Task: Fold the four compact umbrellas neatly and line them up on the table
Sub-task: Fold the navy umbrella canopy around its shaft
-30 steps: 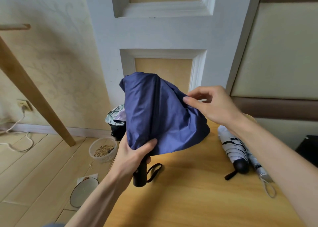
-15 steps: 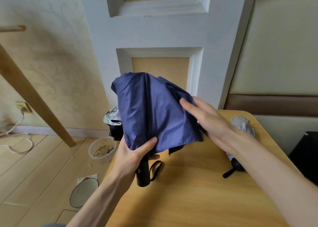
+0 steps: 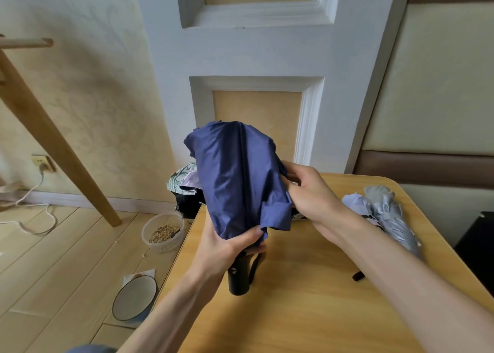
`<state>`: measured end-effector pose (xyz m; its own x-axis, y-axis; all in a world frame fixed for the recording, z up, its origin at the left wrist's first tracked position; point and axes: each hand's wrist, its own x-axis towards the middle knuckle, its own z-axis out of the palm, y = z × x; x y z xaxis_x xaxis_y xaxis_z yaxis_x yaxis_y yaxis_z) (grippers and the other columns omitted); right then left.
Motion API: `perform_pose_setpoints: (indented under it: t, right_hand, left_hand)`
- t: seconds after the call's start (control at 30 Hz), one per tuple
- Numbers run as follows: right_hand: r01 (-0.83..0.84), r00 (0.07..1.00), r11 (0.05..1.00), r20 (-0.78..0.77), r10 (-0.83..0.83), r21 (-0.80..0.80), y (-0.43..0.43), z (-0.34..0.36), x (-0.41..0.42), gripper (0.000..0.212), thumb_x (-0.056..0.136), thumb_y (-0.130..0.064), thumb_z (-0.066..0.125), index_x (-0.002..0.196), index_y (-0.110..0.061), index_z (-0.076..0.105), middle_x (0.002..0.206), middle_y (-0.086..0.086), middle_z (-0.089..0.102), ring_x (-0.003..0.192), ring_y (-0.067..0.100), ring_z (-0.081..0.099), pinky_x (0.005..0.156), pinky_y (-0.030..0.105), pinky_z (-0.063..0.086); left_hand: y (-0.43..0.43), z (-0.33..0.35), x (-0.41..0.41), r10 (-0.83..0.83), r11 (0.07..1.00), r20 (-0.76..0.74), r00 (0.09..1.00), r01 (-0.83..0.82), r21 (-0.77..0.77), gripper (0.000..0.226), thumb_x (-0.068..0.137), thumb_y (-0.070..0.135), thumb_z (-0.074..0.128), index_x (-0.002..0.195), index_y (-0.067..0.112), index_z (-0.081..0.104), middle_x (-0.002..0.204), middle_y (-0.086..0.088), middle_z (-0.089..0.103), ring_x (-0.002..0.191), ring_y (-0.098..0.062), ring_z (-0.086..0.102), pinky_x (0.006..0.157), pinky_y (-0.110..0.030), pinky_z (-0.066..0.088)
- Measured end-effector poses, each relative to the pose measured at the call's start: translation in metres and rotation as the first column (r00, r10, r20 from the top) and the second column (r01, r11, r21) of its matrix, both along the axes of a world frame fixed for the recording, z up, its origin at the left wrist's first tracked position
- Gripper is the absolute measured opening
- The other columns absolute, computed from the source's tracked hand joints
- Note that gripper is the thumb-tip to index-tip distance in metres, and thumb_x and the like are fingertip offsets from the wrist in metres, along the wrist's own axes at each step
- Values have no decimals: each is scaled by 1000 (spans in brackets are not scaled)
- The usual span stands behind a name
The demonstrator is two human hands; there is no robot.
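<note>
1. The navy umbrella (image 3: pixel 235 176) was held upright over the table (image 3: pixel 307 312) near its left edge, canopy loosely gathered.
2. Its lower canopy, just above the black handle (image 3: pixel 239 279), was gripped by the left hand (image 3: pixel 223 249).
3. A fold on the canopy's right side was pinched by the right hand (image 3: pixel 312 196).
4. A grey umbrella (image 3: pixel 393 219) was laid by the table's right edge, with a pale lilac umbrella (image 3: pixel 355 204) touching it.

Lower end of grey umbrella (image 3: pixel 387 213) behind right forearm (image 3: pixel 401 267), patterned umbrella (image 3: pixel 183 180) mostly hidden by navy umbrella (image 3: pixel 235 181)
</note>
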<state>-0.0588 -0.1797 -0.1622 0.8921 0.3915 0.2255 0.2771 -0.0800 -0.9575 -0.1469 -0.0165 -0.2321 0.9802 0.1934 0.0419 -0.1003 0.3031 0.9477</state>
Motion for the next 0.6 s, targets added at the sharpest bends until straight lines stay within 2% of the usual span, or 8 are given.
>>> perform_pose_setpoints:
  t: [0.07,0.13,0.23,0.37,0.43,0.5,0.6]
  right_hand:
    - [47,998,999,42,-48,24,-4,3,2,22,107,-18,60,110,-32,77,107,-13,80,105,1,72,87,21,58]
    - [119,990,991,70,-123,60,-12,7,6,20,105,-15,65,103,-29,79,103,-7,81,102,5,74,91,27,57]
    - [195,979,971,28,-201,142,-25,12,12,10,100,-15,72,100,-24,77,92,-4,82,88,8,77,77,21,57]
    - [206,975,975,69,-212,89,-35,14,14,8,100,-16,72,107,-19,72,84,1,81,77,12,77,68,22,58]
    - [199,971,978,120,-205,56,-37,14,16,5,101,-13,70,107,-14,70,81,1,80,70,11,74,64,23,57]
    - [192,970,981,144,-193,24,-41,12,19,2,102,-12,67,102,-12,69,82,2,80,70,10,71,65,23,57]
    - [83,996,993,13,-84,78,-48,11,25,8,104,-14,63,106,-9,70,98,6,81,89,14,73,79,24,58]
  left_hand:
    - [3,-1,2,25,999,-11,1000,-25,23,81,70,-1,94,138,7,51,113,-24,67,80,-30,75,75,-46,64]
    - [7,1,3,72,995,-18,997,-70,65,71,70,6,86,132,1,51,99,-20,67,72,-27,71,69,-39,62]
    - [13,1,5,92,989,0,996,-91,112,53,78,3,76,121,-8,46,75,-21,63,62,-29,60,61,-34,54]
    - [17,2,4,153,974,8,988,-152,168,34,89,-10,68,110,4,46,65,-17,60,56,-26,52,56,-31,49]
    - [17,2,3,183,968,22,983,-184,169,36,88,-6,74,109,8,47,64,-14,59,56,-24,54,58,-31,50]
    - [16,3,2,206,966,26,978,-208,156,42,86,0,81,114,10,51,70,-16,63,63,-28,60,64,-40,56]
    - [15,7,1,223,964,37,974,-226,143,47,86,-3,81,122,9,53,78,-15,73,70,-30,69,74,-46,62]
